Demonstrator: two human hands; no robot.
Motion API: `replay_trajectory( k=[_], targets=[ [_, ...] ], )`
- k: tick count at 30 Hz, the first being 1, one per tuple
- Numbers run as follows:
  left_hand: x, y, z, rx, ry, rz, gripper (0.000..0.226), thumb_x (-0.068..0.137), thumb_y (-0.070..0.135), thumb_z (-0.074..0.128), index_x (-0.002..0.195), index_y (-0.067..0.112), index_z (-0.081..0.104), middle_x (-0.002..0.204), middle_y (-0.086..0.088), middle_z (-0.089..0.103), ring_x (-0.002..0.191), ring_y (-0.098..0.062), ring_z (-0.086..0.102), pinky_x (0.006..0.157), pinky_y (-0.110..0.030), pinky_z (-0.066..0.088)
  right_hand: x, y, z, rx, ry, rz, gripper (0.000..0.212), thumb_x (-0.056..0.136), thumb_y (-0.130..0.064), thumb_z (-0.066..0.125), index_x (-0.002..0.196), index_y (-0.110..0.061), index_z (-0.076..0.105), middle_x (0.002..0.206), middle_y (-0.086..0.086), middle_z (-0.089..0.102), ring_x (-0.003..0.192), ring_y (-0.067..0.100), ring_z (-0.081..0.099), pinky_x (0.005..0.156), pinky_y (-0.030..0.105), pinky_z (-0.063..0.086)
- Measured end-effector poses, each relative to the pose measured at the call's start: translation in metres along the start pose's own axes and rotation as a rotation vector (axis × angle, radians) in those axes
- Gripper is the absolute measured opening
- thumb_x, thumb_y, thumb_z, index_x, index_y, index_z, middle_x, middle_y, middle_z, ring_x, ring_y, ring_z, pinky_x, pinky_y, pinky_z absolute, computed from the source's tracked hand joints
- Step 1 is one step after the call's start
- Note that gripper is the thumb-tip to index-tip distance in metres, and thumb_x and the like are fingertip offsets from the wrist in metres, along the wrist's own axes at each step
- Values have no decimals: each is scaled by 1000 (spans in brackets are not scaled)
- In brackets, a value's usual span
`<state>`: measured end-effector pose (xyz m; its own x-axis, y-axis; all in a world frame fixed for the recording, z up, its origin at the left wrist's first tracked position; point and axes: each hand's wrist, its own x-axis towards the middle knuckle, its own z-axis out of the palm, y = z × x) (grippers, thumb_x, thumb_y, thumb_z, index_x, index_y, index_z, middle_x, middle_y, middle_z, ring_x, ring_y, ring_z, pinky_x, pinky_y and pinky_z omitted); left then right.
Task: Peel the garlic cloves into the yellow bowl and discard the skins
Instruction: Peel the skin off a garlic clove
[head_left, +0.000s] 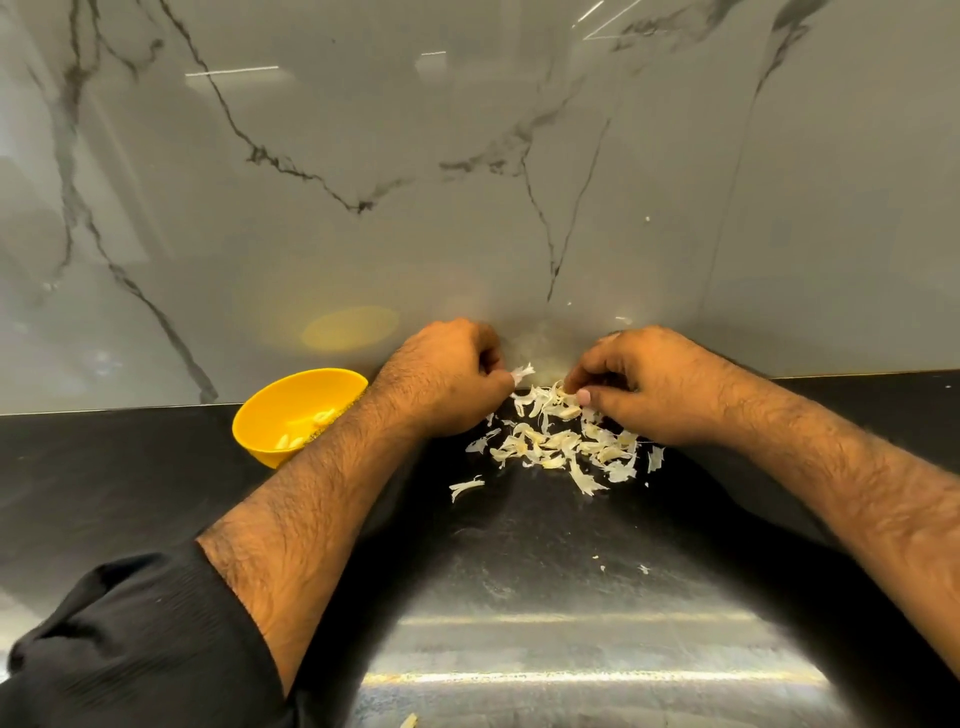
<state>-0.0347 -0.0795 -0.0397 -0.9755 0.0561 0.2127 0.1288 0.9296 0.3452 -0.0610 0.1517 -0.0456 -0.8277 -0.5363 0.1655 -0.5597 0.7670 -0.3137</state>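
Observation:
A pile of pale garlic skins (563, 449) lies on the dark countertop near the wall. My left hand (447, 379) is curled and pinches a white piece of skin (522, 373) at its fingertips, just left of the pile. My right hand (639, 384) rests on the far side of the pile, with its fingers and thumb pinching skins there. The yellow bowl (270, 400) stands to the left, partly behind my left forearm, with a few peeled cloves (301, 434) inside.
The marble wall (467, 182) rises directly behind the hands and the bowl. One stray skin (466, 487) lies in front of the pile, and small flakes (623, 565) sit nearer to me. The black countertop (130, 467) stretches left and right.

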Motion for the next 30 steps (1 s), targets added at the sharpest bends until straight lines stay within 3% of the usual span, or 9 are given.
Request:
replay_trajectory(
  k=[4, 9, 11, 13, 17, 18, 21, 24, 30],
  targets=[
    [-3, 3, -6, -194, 91, 28, 14, 98, 38, 72, 89, 29, 66, 86, 10, 70, 77, -8, 66, 65, -26, 50, -1, -13, 8, 9, -90, -122, 11, 100, -37, 69, 108, -37, 76, 100, -23, 63, 96, -3, 61, 93, 31, 56],
    [-3, -1, -4, -344, 91, 26, 18, 91, 30, 84, 85, 23, 69, 76, 6, 72, 70, -11, 72, 65, -27, 59, -7, -2, -15, 203, 53, -2, 17, 87, -48, 79, 86, -31, 76, 80, -15, 73, 78, -1, 69, 71, 22, 54],
    [-2, -2, -5, -351, 55, 37, 19, 87, 28, 88, 87, 23, 71, 79, 7, 74, 73, -9, 72, 69, -27, 61, -7, 4, -20, 209, 117, 15, 3, 95, -33, 76, 92, -33, 76, 88, -17, 73, 86, -3, 67, 75, 19, 51],
    [-3, -3, -5, -361, 29, 52, 20, 84, 28, 90, 94, 25, 72, 84, 8, 75, 79, -8, 73, 77, -28, 63, -6, 3, -20, 203, 85, 24, 26, 100, -13, 67, 105, -37, 75, 103, -22, 70, 100, -7, 63, 81, 14, 46],
    [-3, -4, -4, -391, 13, 96, 29, 94, 25, 81, 120, 33, 72, 93, 7, 71, 82, -6, 68, 73, -26, 60, -5, 2, -17, 167, 108, 39, 13, 105, -31, 61, 106, -39, 71, 80, -14, 73, 71, -8, 65, 68, 21, 52],
    [-3, -4, -4, -415, -7, 103, 31, 95, 24, 79, 124, 35, 72, 93, 6, 71, 81, -5, 66, 69, -22, 58, -5, 3, -16, 172, 90, 39, 16, 105, -26, 61, 107, -39, 71, 84, -14, 73, 74, -9, 65, 71, 22, 52],
    [-4, -3, -5, -528, -65, 85, 19, 94, 22, 79, 111, 30, 78, 92, 3, 74, 81, -8, 70, 65, -18, 56, -6, 1, -14, 147, 51, -14, 29, 101, -14, 66, 117, -38, 68, 110, -19, 64, 103, -4, 61, 90, 22, 51],
    [-5, -2, -7, -699, -74, 47, 18, 85, 14, 87, 101, 16, 79, 92, -1, 80, 86, -15, 76, 73, -26, 62, -6, 2, -14, 187, 146, -29, 15, 98, -33, 71, 113, -36, 70, 99, -18, 71, 91, -5, 66, 82, 20, 54],
    [-5, -2, -10, -877, -36, 50, 24, 74, 7, 91, 90, 6, 73, 87, -8, 80, 79, -18, 77, 66, -25, 60, -8, 1, -17, 436, 304, -118, 21, 96, -26, 75, 113, -37, 75, 101, -13, 76, 98, 4, 70, 84, 24, 57]
  ],
)
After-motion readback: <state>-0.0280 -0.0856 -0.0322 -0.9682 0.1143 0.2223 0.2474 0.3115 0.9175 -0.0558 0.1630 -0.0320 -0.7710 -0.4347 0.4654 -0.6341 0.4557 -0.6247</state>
